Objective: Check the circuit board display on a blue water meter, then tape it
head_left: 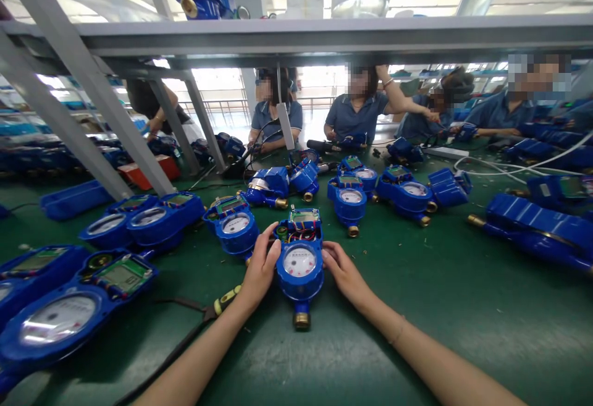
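Note:
In front of me on the green bench stands a blue water meter (pixel 300 264), its round white dial facing up and a brass threaded end pointing toward me. Its upper housing is uncovered and shows a small display, a circuit board and coloured wires. My left hand (pixel 262 267) grips the meter's left side, thumb on the casing near the dial. From the right, my right hand (pixel 343 270) holds the other side, fingers against the housing. Some fingertips of both hands are hidden behind the casing. Just left of my left forearm lies a tool with a yellow-and-black handle (pixel 228 300).
More blue meters lie around, including a large one (pixel 60 316) at near left and several behind mine, one (pixel 349 199) among them. A grey shelf (pixel 296 38) crosses above on slanted posts. A white cable (pixel 509 165) lies at right. Co-workers (pixel 356 106) sit opposite.

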{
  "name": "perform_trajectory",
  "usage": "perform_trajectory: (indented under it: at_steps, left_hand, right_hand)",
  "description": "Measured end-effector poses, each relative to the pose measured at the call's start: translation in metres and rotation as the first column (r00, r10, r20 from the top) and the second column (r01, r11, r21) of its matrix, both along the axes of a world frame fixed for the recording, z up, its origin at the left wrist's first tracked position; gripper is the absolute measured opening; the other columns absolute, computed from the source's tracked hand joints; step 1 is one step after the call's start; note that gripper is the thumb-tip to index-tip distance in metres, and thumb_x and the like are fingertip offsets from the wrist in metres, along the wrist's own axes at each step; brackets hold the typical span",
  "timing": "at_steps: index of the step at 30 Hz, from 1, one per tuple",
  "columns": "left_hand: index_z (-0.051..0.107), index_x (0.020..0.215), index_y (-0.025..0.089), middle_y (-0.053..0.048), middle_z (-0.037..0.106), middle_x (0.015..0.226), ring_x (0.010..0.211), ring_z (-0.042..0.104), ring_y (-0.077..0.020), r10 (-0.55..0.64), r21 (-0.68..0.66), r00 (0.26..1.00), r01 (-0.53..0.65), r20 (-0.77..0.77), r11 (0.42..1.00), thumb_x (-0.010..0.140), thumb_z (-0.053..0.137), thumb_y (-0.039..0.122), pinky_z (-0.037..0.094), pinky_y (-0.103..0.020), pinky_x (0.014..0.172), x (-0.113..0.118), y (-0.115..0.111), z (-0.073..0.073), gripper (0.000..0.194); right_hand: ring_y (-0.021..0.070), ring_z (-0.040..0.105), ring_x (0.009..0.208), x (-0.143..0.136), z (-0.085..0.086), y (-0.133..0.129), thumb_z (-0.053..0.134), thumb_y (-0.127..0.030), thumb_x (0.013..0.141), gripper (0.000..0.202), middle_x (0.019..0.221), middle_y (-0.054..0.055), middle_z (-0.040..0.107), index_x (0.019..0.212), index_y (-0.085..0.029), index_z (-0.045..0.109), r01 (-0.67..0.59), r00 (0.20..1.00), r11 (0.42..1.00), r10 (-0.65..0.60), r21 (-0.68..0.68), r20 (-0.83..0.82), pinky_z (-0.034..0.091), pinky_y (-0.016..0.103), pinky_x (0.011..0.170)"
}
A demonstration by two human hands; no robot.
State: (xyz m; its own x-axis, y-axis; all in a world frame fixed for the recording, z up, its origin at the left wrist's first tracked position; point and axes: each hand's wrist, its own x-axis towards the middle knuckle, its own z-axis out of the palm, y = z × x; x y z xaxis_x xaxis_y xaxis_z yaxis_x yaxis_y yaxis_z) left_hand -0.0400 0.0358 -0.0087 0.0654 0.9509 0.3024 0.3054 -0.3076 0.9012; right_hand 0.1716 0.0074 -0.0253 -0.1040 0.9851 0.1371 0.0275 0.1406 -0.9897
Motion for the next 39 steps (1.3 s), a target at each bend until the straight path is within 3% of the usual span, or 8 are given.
perform_trajectory:
  at_steps: [4,17,39]
  left_hand:
    - [0.041,0.141,0.021,-0.011,0.050,0.135,0.127,0.044,-0.0266,0.005,-0.011,1.000,-0.005,-0.002,1.000,0.094,0.040,0.049,0.031,-0.044,0.110,0.000,0.000,0.000,0.055]
    - [0.040,0.142,0.024,-0.010,0.051,0.132,0.120,0.049,-0.0251,-0.006,-0.007,1.000,0.006,0.005,1.000,0.094,0.039,0.049,0.032,-0.044,0.108,0.000,-0.001,0.002,0.053]
    - [0.044,0.140,0.022,-0.011,0.053,0.135,0.122,0.050,-0.0251,0.016,0.036,1.000,-0.016,0.021,0.999,0.095,0.042,0.045,0.035,-0.045,0.109,0.002,-0.001,0.002,0.050]
  right_hand:
    - [0.0223,0.060,0.089,0.000,0.002,-0.001,0.052,-0.058,0.090,0.044,0.096,0.006,0.064,0.108,-0.018,0.053,-0.014,0.999,1.000,0.014,0.006,0.029,0.047,0.034,0.082]
    - [0.0211,0.057,0.081,0.001,0.012,-0.004,0.053,-0.062,0.088,0.044,0.085,0.003,0.060,0.097,-0.020,0.055,0.001,0.998,1.000,-0.003,0.017,0.070,0.046,0.033,0.078]
    - [0.0216,0.057,0.079,0.002,0.014,-0.004,0.053,-0.067,0.087,0.048,0.082,0.002,0.059,0.097,-0.020,0.057,0.001,0.997,1.000,-0.003,0.024,0.082,0.046,0.034,0.077]
